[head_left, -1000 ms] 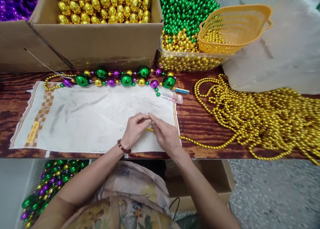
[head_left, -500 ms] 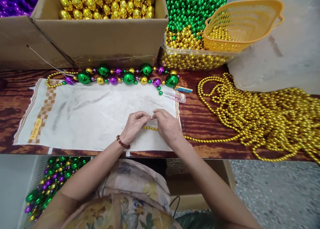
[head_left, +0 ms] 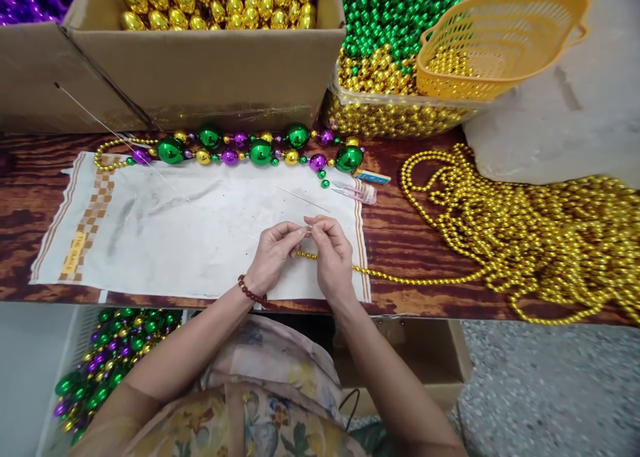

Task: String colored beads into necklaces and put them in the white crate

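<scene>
My left hand (head_left: 275, 254) and my right hand (head_left: 330, 254) meet over the white towel (head_left: 200, 244), both pinched on a thin clear thread at their fingertips. A gold bead string (head_left: 415, 279) runs from the right under my right hand and ends close to my left fingers; whether they touch it I cannot tell. Beyond my hands lies a thin needle (head_left: 301, 198) on the towel. Along the towel's far edge stretches a necklace of large green, purple and gold beads (head_left: 261, 152). Small thread snips (head_left: 357, 191) rest near the right edge.
A heap of gold bead strings (head_left: 540, 237) covers the table's right side. Behind stand a cardboard box (head_left: 200, 70) of gold beads, a clear tub (head_left: 400, 114) of beads and a tilted yellow basket (head_left: 505, 44). A long thin needle (head_left: 90, 114) slants at left.
My right hand has turned more upright, its fingers drawn against the left fingertips. The thread trailing left across the towel shows less. The whole view has shifted slightly.
</scene>
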`<state>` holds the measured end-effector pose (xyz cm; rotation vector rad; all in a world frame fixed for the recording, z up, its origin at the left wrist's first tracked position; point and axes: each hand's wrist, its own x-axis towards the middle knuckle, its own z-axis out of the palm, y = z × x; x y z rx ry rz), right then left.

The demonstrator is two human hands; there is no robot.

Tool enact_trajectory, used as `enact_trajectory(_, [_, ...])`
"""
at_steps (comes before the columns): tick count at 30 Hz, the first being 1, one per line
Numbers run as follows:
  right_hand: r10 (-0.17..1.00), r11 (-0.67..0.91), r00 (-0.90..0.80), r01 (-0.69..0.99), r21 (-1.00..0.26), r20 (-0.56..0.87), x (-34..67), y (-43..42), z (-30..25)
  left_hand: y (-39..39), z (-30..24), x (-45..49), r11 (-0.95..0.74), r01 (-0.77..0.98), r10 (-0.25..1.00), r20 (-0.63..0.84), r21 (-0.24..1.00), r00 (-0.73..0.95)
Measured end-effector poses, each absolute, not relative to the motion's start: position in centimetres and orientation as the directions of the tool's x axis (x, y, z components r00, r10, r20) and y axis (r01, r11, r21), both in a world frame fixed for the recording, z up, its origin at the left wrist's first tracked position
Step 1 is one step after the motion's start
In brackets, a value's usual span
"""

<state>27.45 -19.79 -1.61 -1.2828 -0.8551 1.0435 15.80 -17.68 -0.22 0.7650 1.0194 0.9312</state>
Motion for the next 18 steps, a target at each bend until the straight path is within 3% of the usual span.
enact_trajectory(4, [0.926,0.007,0.338,-0.466,-0.885,-0.17,28.4,-19.0,-1.4,-17.6,-0.5,15.3,0.374,-0.192,0.905,-0.311,0.908,0.291])
enact_trajectory(8, [0.929,0.01,0.313,-0.559,-0.829,-0.2,28.9,-18.5,-1.6,-17.3,-0.4,15.1,0.387,-0.189,0.881,-0.302,0.903,0.364])
enact_trajectory(13, [0.935,-0.006,0.311,-0.463,-0.886,-0.169,29.3,-18.5,-1.7,-16.9,0.3,14.3,0.451,-0.311,0.855,-0.306,0.837,0.418])
enact_trajectory(18, [0.987,-0.13,-0.114,-0.144,-0.981,-0.115,29.4,-19.3,-1.2,-16.7,1.9,13.5,0.252,-0.315,0.949,-0.17,0.915,0.266])
